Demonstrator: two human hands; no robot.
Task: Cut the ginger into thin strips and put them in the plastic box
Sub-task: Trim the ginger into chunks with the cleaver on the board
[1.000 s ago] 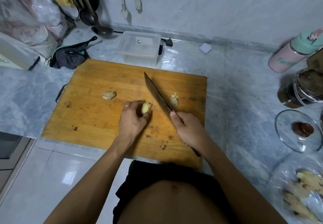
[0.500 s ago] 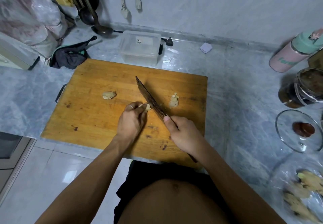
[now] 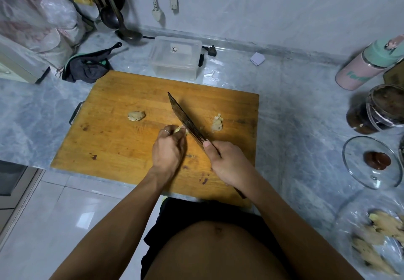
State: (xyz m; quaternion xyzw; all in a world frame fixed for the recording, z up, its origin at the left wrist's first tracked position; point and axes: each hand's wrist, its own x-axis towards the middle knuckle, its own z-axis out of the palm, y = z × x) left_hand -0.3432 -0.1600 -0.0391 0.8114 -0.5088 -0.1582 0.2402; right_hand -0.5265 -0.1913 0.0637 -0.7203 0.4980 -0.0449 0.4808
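Observation:
On the wooden cutting board (image 3: 122, 148) my left hand (image 3: 168, 148) pinches a small yellow piece of ginger (image 3: 180, 130), mostly hidden by my fingers. My right hand (image 3: 227, 161) grips the handle of a dark-bladed knife (image 3: 185, 120), whose blade lies right against that piece. A small heap of cut ginger (image 3: 217, 124) sits to the right of the blade. Another ginger lump (image 3: 136, 116) lies to the left. The clear plastic box (image 3: 176, 57) stands open just behind the board.
A dark cloth (image 3: 87, 67) lies at the board's back left corner, with ladles (image 3: 122, 26) hanging above. At the right stand a pink-green bottle (image 3: 367, 65), a dark jar (image 3: 378, 111), a glass lid (image 3: 376, 161) and a bag of ginger roots (image 3: 376, 236).
The knife swung left from beside the cut heap until its blade met the ginger that my left hand holds. My left hand lowered the piece onto the board.

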